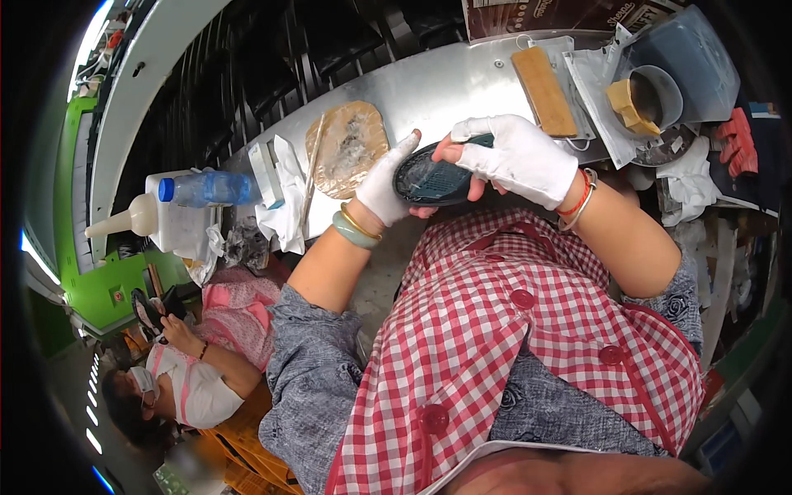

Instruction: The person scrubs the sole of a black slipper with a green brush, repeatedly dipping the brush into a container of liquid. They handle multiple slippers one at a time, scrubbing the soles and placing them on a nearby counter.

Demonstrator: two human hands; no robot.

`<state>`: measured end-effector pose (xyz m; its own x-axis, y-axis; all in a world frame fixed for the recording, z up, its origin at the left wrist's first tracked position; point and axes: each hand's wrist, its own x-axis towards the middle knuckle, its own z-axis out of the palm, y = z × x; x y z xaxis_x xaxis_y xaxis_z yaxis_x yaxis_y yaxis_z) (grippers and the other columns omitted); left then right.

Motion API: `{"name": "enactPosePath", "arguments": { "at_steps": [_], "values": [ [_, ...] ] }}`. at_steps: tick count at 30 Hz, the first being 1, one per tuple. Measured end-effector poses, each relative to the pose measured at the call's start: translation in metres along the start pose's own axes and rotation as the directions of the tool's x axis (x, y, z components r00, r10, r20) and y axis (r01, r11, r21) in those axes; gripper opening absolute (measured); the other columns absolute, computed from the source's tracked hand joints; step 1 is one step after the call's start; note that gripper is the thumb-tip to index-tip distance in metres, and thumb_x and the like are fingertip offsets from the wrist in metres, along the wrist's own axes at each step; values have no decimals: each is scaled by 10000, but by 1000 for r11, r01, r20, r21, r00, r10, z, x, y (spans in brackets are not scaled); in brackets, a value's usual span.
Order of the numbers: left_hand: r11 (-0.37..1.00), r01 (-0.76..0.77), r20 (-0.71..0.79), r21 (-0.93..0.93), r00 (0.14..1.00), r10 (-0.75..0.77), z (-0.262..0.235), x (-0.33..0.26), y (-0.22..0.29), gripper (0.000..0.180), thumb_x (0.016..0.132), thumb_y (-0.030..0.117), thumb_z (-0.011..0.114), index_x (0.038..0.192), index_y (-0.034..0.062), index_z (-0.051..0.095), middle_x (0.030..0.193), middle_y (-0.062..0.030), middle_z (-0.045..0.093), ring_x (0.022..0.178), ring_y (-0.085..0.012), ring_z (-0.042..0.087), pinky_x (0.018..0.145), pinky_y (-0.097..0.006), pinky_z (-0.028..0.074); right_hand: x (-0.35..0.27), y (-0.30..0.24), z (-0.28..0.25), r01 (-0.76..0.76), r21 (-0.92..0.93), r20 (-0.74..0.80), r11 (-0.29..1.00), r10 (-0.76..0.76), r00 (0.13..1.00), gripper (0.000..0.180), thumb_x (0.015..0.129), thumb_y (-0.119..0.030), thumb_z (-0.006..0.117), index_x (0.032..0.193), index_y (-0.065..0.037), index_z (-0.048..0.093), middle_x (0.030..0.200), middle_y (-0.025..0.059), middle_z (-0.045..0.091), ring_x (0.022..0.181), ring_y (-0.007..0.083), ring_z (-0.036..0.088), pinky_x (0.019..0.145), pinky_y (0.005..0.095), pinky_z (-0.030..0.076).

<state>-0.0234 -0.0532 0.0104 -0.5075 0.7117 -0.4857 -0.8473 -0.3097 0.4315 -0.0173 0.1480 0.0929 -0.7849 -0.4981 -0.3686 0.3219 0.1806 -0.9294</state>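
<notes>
There it was, the dark shoe sole (437,178), up between both hands just off the metal bench (429,92)! The left hand (386,188) grasped one end, the right hand (518,161) pinched the other. Handling looked underway, the sole not yet set down; with fingers covering part, what remained was hard to tell.

Shoe sole (443,177) is held btwn L hand (384,183) and R hand (521,161), at bench (437,95). Pad (353,148) is laid on bench L of L hand, w/ stick (313,173) placed along its L edge; water bottle (210,190) is set farther L. Block (544,91) is laid beyond R hand, w/ cup (671,89) set to its R.
</notes>
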Motion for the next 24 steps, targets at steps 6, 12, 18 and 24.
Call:
{"name": "enactPosePath", "arguments": {
  "at_steps": [6, 12, 18, 24],
  "values": [
    [999, 42, -167, -11, 985, -43, -20, -2, 12, 455, 926, 421, 434, 1048, -2, 547, 845, -119, 632, 526, -175, 588, 394, -259, 451, 11, 4, -8, 21, -30, 42, 999, -20, 999, 252, 878, -285, 579, 974, -65, 657, 686, 16, 619, 521, 44, 537, 455, 171, 375],
    [993, 76, -159, -96, 983, -91, -28, 1, 26, 388, 919, 348, 490, 1060, -7, 556, 975, -130, 631, 808, -218, 619, 703, -303, 504, 7, 6, -15, 60, -72, 18, 996, -59, 998, 243, 877, -271, 578, 960, -56, 658, 810, 25, 634, 534, 43, 542, 468, 168, 376],
    [992, 128, -94, -3, 987, -128, -28, 2, 34, 421, 932, 337, 464, 1076, -49, 553, 843, -141, 656, 561, -173, 621, 423, -250, 485, 8, 4, -28, 32, -123, 40, 992, -28, 999, 223, 873, -236, 589, 955, -40, 658, 849, 32, 637, 550, 56, 545, 502, 180, 405],
    [980, 134, -127, 150, 985, -115, -19, 3, 37, 447, 935, 354, 431, 1040, -63, 554, 713, -142, 646, 407, -172, 564, 315, -239, 432, -3, 1, -44, -42, -248, 15, 968, 47, 999, 228, 869, -221, 601, 956, -17, 654, 823, 31, 633, 561, 66, 543, 544, 200, 437]
  ]
}}
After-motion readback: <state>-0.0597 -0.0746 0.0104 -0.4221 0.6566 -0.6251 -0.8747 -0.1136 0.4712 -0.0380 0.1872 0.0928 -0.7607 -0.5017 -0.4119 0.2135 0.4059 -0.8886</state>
